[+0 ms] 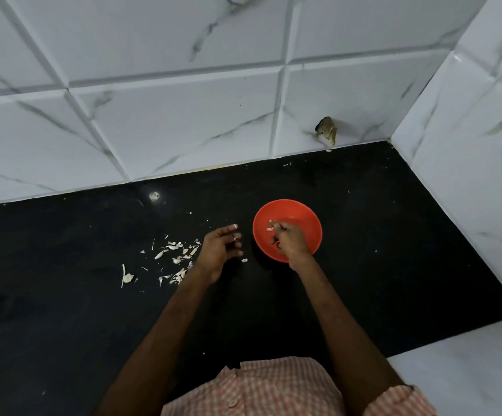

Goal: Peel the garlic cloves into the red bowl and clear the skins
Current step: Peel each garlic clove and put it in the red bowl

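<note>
Many skins (177, 256) lie uncleared on the bench (363, 265) left of the red bowl (311, 223), so I judge peeling well underway: left hand (221, 250) loosely spread, right hand (288, 238) curled over the bowl, its hold I cannot tell.

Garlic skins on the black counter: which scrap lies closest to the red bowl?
The small white scrap lying alone beside the left hand, just left of the round red bowl; the other papery skins are scattered farther left.
</note>
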Available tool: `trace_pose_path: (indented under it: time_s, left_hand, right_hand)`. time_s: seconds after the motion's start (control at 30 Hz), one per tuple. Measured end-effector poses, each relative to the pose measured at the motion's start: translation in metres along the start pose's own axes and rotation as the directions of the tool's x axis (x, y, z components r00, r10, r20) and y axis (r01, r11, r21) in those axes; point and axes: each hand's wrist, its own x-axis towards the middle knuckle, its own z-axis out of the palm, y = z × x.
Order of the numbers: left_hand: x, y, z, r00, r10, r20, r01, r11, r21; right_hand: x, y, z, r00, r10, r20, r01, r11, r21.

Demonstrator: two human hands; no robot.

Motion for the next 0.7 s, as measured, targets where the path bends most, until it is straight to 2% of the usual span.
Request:
trace_pose_path:
  time_s: [0.1,0.2,0.3,0.4,0.57,0.7]
  left_hand:
    - [-0.004,-0.001,-0.015,0.998,0.054,-0.029,-0.054,0.998,-0.027]
    - [-0.009,-0.002,-0.030,0.986,0.166,-0.036,-0.167,0.986,-0.024]
    - [-0.013,-0.001,-0.045,0.970,0.231,-0.077,-0.235,0.971,-0.045]
    - [-0.016,-0.003,-0.064,0.952,0.271,-0.144,-0.270,0.962,0.032]
    - [-0.021,-0.013,-0.103,0.917,0.293,-0.271,-0.251,0.951,0.178]
    - [-0.031,-0.017,-0.126,0.919,0.304,-0.250,-0.240,0.936,0.258]
  right_hand:
    - [0.000,-0.002,0.002,1.000,0.005,-0.006,-0.004,1.000,0.028]
    - [-0.009,-0.009,0.018,0.990,0.000,0.142,-0.016,0.993,0.117]
    - [-0.025,-0.016,0.048,0.948,0.025,0.319,-0.129,0.942,0.310]
    - [-0.033,-0.010,0.075,0.901,0.047,0.432,-0.249,0.871,0.423]
    - [-0.035,0.010,0.110,0.892,0.047,0.449,-0.241,0.892,0.384]
    - [-0.041,0.019,0.129,0.903,0.007,0.430,-0.132,0.956,0.262]
